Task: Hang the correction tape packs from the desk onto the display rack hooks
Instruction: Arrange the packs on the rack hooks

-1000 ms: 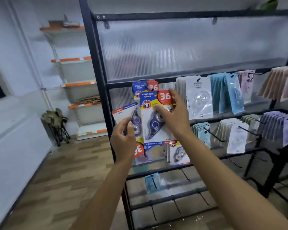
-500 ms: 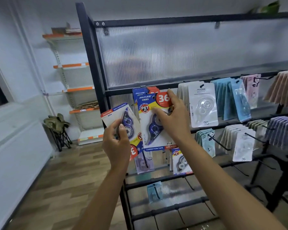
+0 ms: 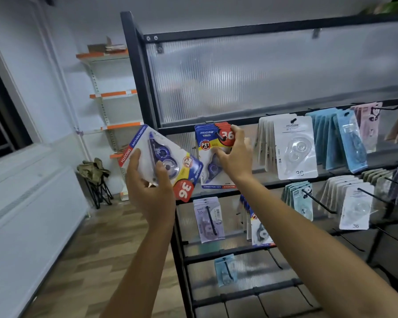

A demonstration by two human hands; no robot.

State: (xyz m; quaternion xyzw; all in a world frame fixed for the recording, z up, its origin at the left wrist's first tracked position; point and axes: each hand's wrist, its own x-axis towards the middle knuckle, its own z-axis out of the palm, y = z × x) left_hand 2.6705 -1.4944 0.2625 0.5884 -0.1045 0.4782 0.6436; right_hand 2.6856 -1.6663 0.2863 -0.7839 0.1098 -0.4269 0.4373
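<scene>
Head view. Left hand (image 3: 151, 191) clamping a loose correction tape pack (image 3: 161, 160), tilted, long axis slanting down to the right, hang end seemingly lowest and turned away from the rack hook (image 3: 220, 135). Right hand (image 3: 236, 157), nearer the hook, gripping the front hung pack (image 3: 213, 157) there, apparently seating it. Both packs: blue-and-red card, clear blister, "36" badge.

Black metal display rack (image 3: 138, 72) with horizontal bars and hooks carries hanging correction tape packs (image 3: 213, 136), clear packs (image 3: 294, 145), blue packs (image 3: 331, 138) and lower rows of pastel packs (image 3: 354, 203).
</scene>
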